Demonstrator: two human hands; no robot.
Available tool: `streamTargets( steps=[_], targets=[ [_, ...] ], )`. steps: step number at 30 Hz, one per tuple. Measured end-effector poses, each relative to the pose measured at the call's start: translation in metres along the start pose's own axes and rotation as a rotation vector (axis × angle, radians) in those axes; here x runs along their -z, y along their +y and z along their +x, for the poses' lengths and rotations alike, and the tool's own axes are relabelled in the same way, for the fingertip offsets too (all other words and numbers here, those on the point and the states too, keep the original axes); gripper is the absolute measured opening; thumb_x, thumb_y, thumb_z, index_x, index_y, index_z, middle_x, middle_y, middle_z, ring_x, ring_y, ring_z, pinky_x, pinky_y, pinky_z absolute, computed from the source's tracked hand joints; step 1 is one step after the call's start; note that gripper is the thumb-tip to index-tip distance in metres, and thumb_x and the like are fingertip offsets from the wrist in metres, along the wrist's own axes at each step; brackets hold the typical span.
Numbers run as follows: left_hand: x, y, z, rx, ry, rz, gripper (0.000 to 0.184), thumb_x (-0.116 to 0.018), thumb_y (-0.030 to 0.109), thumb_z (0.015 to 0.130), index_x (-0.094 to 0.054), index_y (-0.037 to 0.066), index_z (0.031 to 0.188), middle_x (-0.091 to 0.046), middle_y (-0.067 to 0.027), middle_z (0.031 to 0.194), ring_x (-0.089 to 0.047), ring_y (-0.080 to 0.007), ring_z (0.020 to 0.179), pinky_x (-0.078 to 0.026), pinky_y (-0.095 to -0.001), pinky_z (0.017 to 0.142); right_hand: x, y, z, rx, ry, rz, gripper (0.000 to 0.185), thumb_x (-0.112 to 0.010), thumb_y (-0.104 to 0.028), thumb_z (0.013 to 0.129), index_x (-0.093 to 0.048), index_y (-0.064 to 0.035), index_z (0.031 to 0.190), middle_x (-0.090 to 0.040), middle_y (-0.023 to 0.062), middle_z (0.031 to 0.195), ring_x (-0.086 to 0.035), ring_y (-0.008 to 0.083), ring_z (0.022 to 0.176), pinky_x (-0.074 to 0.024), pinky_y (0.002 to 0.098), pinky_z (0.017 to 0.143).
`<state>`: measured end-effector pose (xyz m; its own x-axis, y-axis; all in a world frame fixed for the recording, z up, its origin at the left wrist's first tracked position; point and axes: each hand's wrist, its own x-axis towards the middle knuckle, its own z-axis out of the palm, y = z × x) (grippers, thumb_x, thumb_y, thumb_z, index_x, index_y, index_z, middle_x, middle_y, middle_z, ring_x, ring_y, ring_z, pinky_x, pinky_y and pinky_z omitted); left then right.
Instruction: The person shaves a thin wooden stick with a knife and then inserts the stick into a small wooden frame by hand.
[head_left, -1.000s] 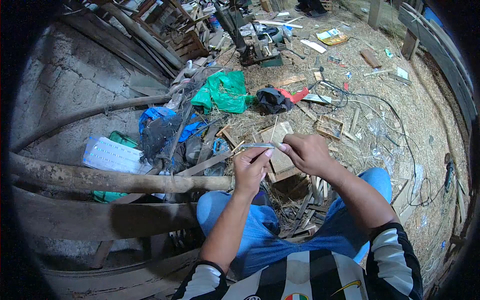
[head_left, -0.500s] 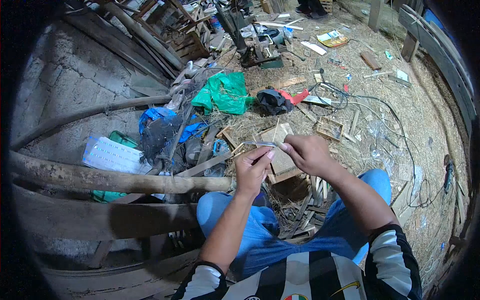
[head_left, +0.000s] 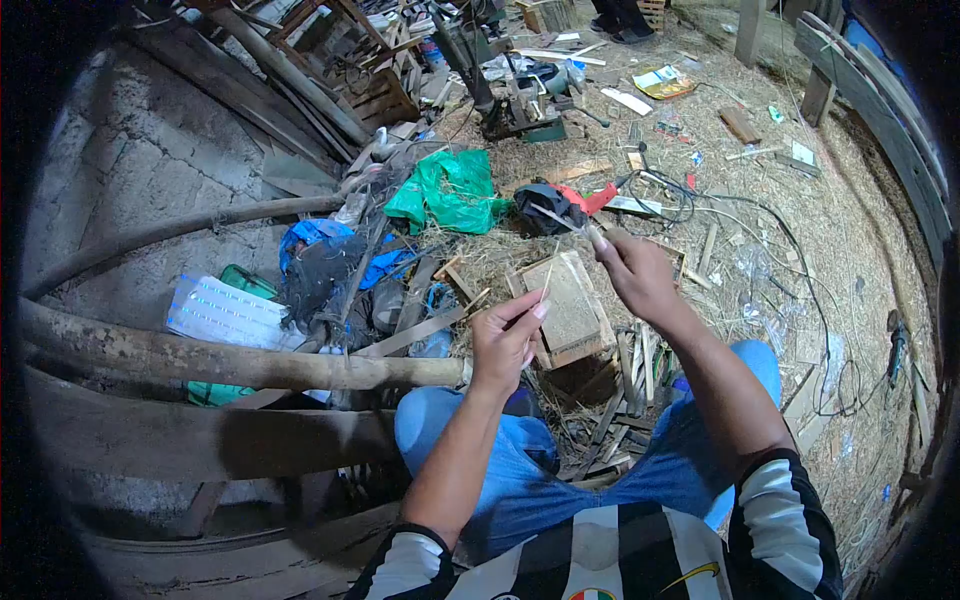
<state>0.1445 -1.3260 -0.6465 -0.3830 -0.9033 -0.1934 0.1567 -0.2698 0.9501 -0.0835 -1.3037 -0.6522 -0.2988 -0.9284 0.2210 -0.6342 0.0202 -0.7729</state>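
Note:
My left hand is closed in a pinch on a thin wooden stick, whose pale end points up past the fingertips. My right hand, up and to the right of it, grips a knife. The narrow blade points to the upper left, apart from the stick, and the fingers hide most of the handle. Below and between both hands lies a wooden box with a flat light top. Thin wood strips lie beside it, near my knees.
A green plastic bag and a red and black power tool lie ahead on straw. Cables run along the right. A wooden rail crosses at left. A person's legs show at the far back.
My right hand has moved up and to the right, taking the knife away from the stick. My left hand stays nearly in place, still pinching the stick.

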Motion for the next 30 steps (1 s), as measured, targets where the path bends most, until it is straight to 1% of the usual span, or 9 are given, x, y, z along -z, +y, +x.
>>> streamTargets(
  steps=[1, 4, 13, 18, 23, 24, 25, 28, 30],
  targets=[
    [0.000, 0.000, 0.000, 0.017, -0.047, 0.024, 0.026, -0.071, 0.007, 0.090, -0.071, 0.000, 0.115, -0.060, 0.0012, 0.065, -0.044, -0.0025, 0.044, -0.032, -0.0195, 0.038, -0.008, 0.003, -0.003, 0.000, -0.006, 0.000, 0.044, -0.051, -0.048, 0.100, -0.066, -0.0069, 0.095, -0.064, 0.0160, 0.070, -0.065, 0.0332, 0.067, -0.0464, 0.0464, 0.059],
    [-0.005, -0.003, -0.004, 0.054, -0.138, 0.106, 0.026, -0.070, 0.008, 0.091, -0.071, 0.000, 0.116, -0.060, 0.0017, 0.067, -0.046, -0.0026, 0.047, -0.035, -0.0195, 0.041, -0.018, -0.002, -0.009, -0.042, -0.086, 0.489, 0.038, -0.065, -0.036, 0.097, -0.063, 0.0007, 0.088, -0.052, 0.0027, 0.072, -0.045, 0.0122, 0.070, -0.0392, 0.0324, 0.062],
    [-0.013, -0.011, 0.001, 0.034, -0.117, 0.291, 0.021, -0.074, 0.017, 0.091, -0.075, 0.000, 0.103, -0.062, 0.0008, 0.066, -0.051, -0.0036, 0.051, -0.039, -0.0194, 0.046, -0.029, -0.005, -0.016, -0.164, -0.270, 0.722, 0.036, -0.066, -0.031, 0.097, -0.063, -0.0011, 0.078, -0.047, -0.0027, 0.063, -0.043, 0.0079, 0.061, -0.0345, 0.0288, 0.055],
    [-0.007, -0.011, 0.001, -0.035, -0.118, 0.322, 0.019, -0.074, 0.018, 0.091, -0.076, 0.000, 0.098, -0.062, 0.0023, 0.065, -0.049, -0.0029, 0.050, -0.037, -0.0196, 0.046, -0.010, -0.001, 0.000, -0.278, -0.098, 0.782, 0.033, -0.062, -0.037, 0.100, -0.060, -0.0086, 0.083, -0.043, -0.0092, 0.064, -0.035, 0.0014, 0.058, -0.0260, 0.0233, 0.051],
    [0.002, -0.016, 0.010, -0.099, 0.041, 0.218, 0.016, -0.075, 0.015, 0.090, -0.076, 0.000, 0.097, -0.064, 0.0025, 0.069, -0.045, -0.0013, 0.051, -0.032, -0.0207, 0.046, -0.022, -0.003, -0.012, -0.243, -0.154, 0.722, 0.032, -0.056, -0.037, 0.103, -0.059, -0.0068, 0.094, -0.051, -0.0022, 0.074, -0.044, 0.0074, 0.066, -0.0359, 0.0264, 0.059],
    [0.003, -0.016, 0.012, -0.129, 0.069, 0.249, 0.019, -0.074, 0.015, 0.090, -0.075, -0.002, 0.099, -0.066, 0.0011, 0.073, -0.050, -0.0025, 0.059, -0.038, -0.0215, 0.053, -0.023, -0.014, -0.018, -0.246, -0.185, 0.570, 0.033, -0.054, -0.037, 0.103, -0.060, -0.0050, 0.098, -0.052, 0.0011, 0.075, -0.048, 0.0104, 0.069, -0.0405, 0.0293, 0.062],
    [0.004, -0.015, 0.013, -0.158, 0.096, 0.278, 0.022, -0.074, 0.016, 0.090, -0.075, -0.003, 0.101, -0.068, -0.0002, 0.077, -0.055, -0.0038, 0.066, -0.043, -0.0222, 0.059, -0.036, -0.012, -0.022, -0.145, -0.173, 0.508, 0.032, -0.056, -0.033, 0.102, -0.060, -0.0016, 0.100, -0.057, 0.0084, 0.079, -0.055, 0.0193, 0.075, -0.0444, 0.0359, 0.068],
    [0.008, -0.019, 0.017, -0.142, 0.119, 0.289, 0.023, -0.073, 0.017, 0.090, -0.075, -0.004, 0.100, -0.065, 0.0012, 0.071, -0.054, -0.0041, 0.060, -0.042, -0.0229, 0.054, -0.060, -0.017, -0.034, 0.047, -0.079, 0.212, 0.028, -0.060, -0.024, 0.097, -0.064, 0.0032, 0.103, -0.063, 0.0242, 0.093, -0.060, 0.0401, 0.092, -0.0463, 0.0467, 0.083],
    [0.011, -0.021, 0.017, -0.114, 0.118, 0.259, 0.023, -0.072, 0.018, 0.090, -0.075, -0.004, 0.097, -0.064, -0.0007, 0.067, -0.055, -0.0072, 0.051, -0.043, -0.0249, 0.048, -0.075, -0.021, -0.042, 0.068, -0.044, 0.182, 0.026, -0.061, -0.022, 0.097, -0.064, 0.0028, 0.104, -0.063, 0.0240, 0.095, -0.060, 0.0402, 0.094, -0.0466, 0.0468, 0.084]
  ],
)
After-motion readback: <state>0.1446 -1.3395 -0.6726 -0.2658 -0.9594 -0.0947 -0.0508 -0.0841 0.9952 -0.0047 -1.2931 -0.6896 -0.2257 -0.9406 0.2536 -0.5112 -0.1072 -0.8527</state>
